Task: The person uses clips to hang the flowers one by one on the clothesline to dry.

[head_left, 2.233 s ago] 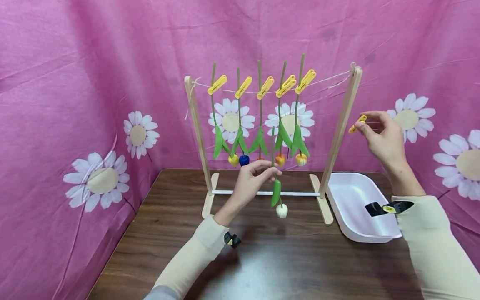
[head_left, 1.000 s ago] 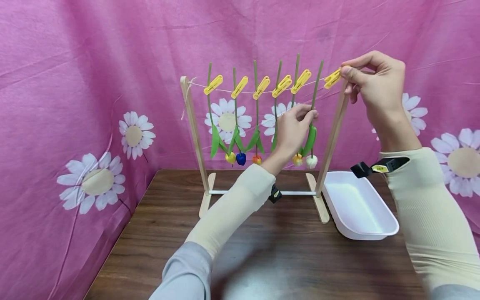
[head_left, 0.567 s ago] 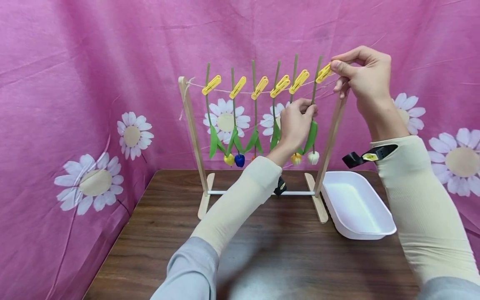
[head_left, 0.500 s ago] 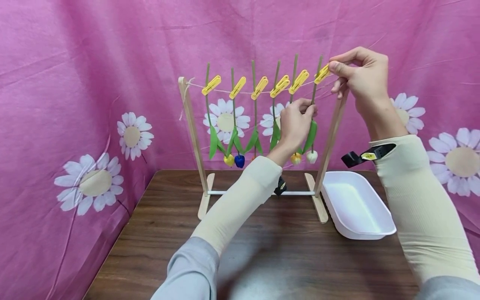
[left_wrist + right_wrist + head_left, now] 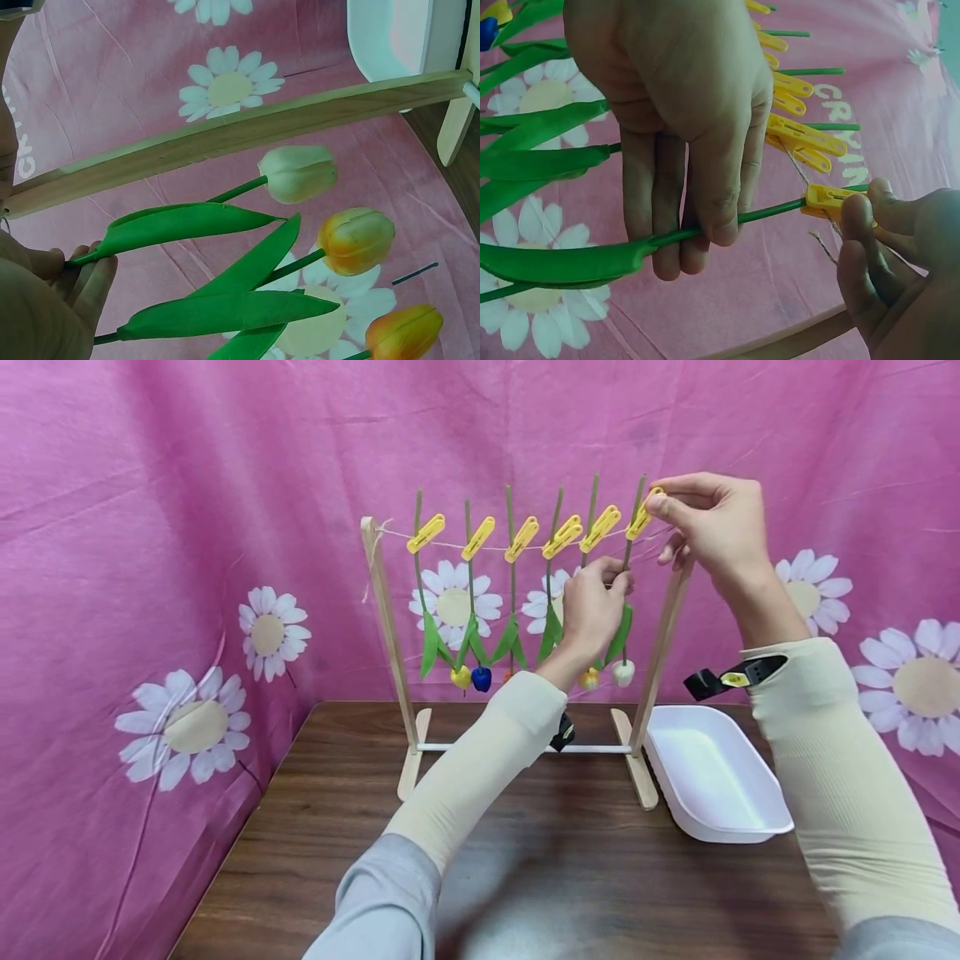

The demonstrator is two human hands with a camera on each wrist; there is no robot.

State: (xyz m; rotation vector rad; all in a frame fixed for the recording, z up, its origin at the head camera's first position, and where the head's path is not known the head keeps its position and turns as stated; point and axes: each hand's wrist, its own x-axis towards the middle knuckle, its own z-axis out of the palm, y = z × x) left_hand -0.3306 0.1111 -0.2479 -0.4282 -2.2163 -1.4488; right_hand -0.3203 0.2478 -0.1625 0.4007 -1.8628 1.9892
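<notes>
My left hand (image 5: pixel 592 610) pinches the stem of a white artificial tulip (image 5: pixel 623 673), which hangs head down at the right end of the string. Above it, my right hand (image 5: pixel 716 527) pinches a yellow clothespin (image 5: pixel 640 520) between thumb and fingers. In the right wrist view that clothespin (image 5: pixel 826 201) sits across the tulip's stem and the string. The white bloom (image 5: pixel 298 174) and its green leaf show in the left wrist view. Left of it, several more tulips, among them a blue one (image 5: pixel 482 678), hang from the string by yellow clothespins (image 5: pixel 426 534). My left arm hides some of the blooms.
The string runs between two wooden posts (image 5: pixel 390 635) of a stand, joined low down by a white rod (image 5: pixel 592 749). A white plastic tub (image 5: pixel 720 777) stands right of it on the brown wooden table (image 5: pixel 315 860). Behind hangs a pink cloth with daisies.
The left hand has lifted the white tulip from low over the table up to the string. The right hand has brought the clothespin from the right onto the tulip's stem and the string.
</notes>
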